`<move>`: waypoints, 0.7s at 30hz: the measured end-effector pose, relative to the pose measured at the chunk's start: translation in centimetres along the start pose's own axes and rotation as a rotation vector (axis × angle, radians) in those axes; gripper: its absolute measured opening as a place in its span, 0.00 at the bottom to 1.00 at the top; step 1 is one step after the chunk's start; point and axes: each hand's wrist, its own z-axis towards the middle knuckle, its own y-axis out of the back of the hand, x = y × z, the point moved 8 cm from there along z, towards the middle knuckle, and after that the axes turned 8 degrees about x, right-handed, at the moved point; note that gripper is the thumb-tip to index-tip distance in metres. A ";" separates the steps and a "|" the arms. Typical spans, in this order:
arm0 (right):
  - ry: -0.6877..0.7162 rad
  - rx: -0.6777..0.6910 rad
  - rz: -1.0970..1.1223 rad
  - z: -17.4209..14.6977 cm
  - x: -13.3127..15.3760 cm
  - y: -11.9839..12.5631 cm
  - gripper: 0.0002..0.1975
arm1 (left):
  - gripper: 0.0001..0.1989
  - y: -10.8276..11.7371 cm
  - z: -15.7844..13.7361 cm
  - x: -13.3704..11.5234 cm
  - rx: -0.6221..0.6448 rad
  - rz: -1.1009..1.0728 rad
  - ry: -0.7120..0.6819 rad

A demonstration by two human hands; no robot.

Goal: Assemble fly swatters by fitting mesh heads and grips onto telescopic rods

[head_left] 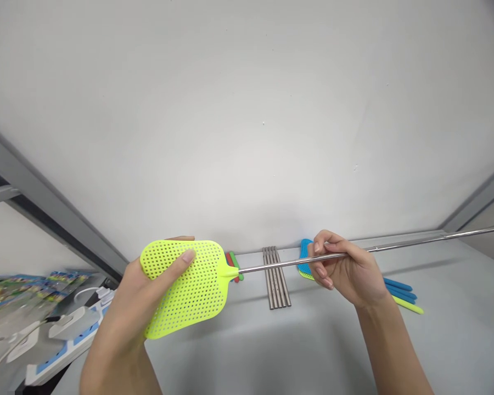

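Observation:
A fly swatter [201, 282] with a yellow-green perforated head and a long metal rod is held up above the grey table. My left hand [144, 291] grips its head, thumb on the near face and fingers behind. Further right, my right hand [346, 266] has its curled fingers around the metal rod [288, 263], which runs on past the right edge of the view. Several metal tubes [276, 285] lie side by side on the table below the rod. Partly hidden behind my right hand is a stack of blue swatter heads [304, 249] with a yellow-green one underneath.
Blue handles [399, 291] and a yellow-green handle [409, 305] lie beyond my right wrist. Red and green pieces [235, 263] sit behind the swatter head. At left are a power strip [72, 345] with plugged-in chargers and plastic-bagged items [20, 296]. A white wall stands behind.

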 end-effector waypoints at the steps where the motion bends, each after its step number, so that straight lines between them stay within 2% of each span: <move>1: 0.002 0.001 0.000 0.0 0.0 0.0 0.10 | 0.26 0.0 0.0 0.0 0.003 0.000 -0.001; 12: 0.002 0.007 -0.005 0.2 0.0 -0.4 0.10 | 0.25 -0.6 -0.1 -0.5 0.002 0.012 -0.028; 17: 0.003 0.020 0.014 0.2 0.0 -0.5 0.11 | 0.25 -0.9 0.0 -0.2 0.044 0.001 -0.024; 21: 0.009 0.021 0.014 0.2 0.0 -0.5 0.11 | 0.24 -0.8 -0.2 -0.4 0.011 0.026 -0.020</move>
